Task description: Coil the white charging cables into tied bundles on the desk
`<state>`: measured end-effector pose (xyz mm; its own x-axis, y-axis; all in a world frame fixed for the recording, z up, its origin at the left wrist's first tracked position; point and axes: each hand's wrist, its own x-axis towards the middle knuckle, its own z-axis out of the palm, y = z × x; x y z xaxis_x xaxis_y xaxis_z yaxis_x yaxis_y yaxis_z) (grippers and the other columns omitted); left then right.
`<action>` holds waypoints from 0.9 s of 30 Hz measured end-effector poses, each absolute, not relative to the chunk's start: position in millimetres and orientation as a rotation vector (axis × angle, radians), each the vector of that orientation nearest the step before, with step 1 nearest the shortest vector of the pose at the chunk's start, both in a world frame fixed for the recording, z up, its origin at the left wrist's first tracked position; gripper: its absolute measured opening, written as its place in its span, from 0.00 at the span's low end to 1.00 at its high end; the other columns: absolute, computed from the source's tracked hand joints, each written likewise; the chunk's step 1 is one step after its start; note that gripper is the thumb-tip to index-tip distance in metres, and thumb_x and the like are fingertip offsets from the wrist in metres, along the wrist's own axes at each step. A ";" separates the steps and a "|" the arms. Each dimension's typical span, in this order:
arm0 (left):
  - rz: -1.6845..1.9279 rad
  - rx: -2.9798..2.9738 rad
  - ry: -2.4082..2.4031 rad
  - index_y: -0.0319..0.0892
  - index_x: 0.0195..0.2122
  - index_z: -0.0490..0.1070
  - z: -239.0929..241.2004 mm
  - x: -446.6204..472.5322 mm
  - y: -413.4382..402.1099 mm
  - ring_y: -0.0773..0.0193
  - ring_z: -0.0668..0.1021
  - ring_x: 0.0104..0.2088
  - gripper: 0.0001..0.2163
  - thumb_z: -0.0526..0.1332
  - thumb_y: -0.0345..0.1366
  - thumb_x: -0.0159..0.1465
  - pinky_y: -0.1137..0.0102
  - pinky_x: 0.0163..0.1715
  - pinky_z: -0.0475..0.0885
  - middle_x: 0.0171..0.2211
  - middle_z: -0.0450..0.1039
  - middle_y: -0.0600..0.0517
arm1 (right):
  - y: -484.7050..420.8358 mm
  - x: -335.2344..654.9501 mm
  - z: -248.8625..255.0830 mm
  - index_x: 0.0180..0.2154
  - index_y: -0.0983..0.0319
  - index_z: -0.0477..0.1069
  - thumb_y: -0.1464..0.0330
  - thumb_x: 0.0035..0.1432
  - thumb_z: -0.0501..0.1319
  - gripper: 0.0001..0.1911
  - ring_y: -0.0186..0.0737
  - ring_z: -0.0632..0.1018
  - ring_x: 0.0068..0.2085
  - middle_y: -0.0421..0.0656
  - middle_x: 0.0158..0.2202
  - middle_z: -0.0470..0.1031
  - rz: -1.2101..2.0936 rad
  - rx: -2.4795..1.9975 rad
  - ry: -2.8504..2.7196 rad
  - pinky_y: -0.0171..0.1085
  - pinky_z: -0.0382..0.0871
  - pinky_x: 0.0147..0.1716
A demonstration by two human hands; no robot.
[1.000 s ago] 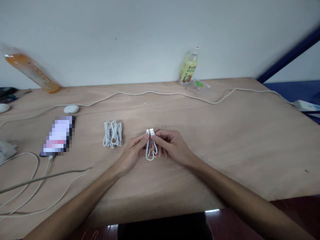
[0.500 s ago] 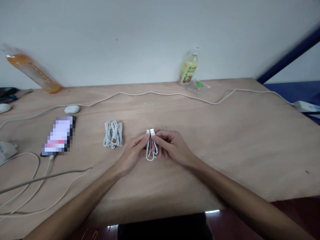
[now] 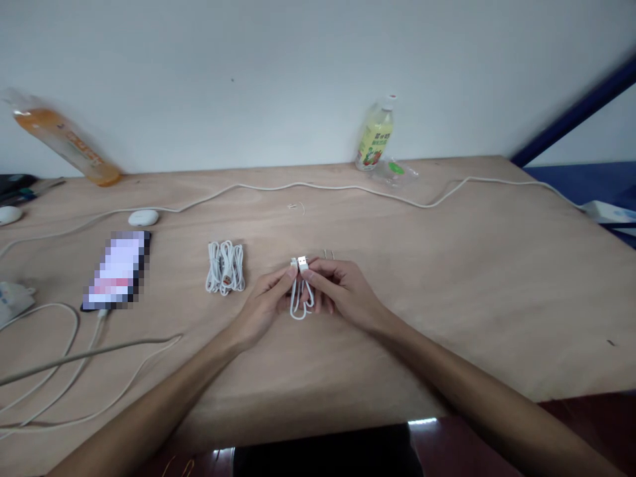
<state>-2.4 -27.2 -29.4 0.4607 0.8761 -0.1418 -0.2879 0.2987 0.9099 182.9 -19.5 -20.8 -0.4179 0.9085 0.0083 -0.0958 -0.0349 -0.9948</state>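
Note:
Between my two hands is a white USB cable (image 3: 298,315), folded into loops that hang down toward me. My left hand (image 3: 268,298) pinches it from the left, thumb near one small plug. From the right, my right hand (image 3: 342,288) grips it with the thumb just below the USB plug (image 3: 303,262), whose metal end points away from me. Some of the fingers are hidden behind the loops. Several bundled white cables (image 3: 225,267) lie on the table to the left of my hands. Short pale tie pieces (image 3: 328,254) rest just beyond my right hand.
A phone (image 3: 116,270) with a charging lead and a white earbud case (image 3: 143,218) lie at left. An orange bottle (image 3: 69,146) and a yellow-green bottle (image 3: 375,137) lean at the wall. A long white cord (image 3: 298,185) crosses the wooden table (image 3: 472,285).

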 end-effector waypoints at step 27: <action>0.886 0.954 0.712 0.39 0.48 0.83 -29.2 -1.6 -26.7 0.58 0.77 0.34 0.22 0.67 0.56 0.71 0.62 0.39 0.74 0.31 0.73 0.51 | -19.1 182.2 -19.3 0.32 0.60 0.77 0.47 0.67 0.68 0.23 0.30 0.73 0.21 0.38 0.25 0.78 1.571 -0.906 -1.429 0.30 0.61 0.17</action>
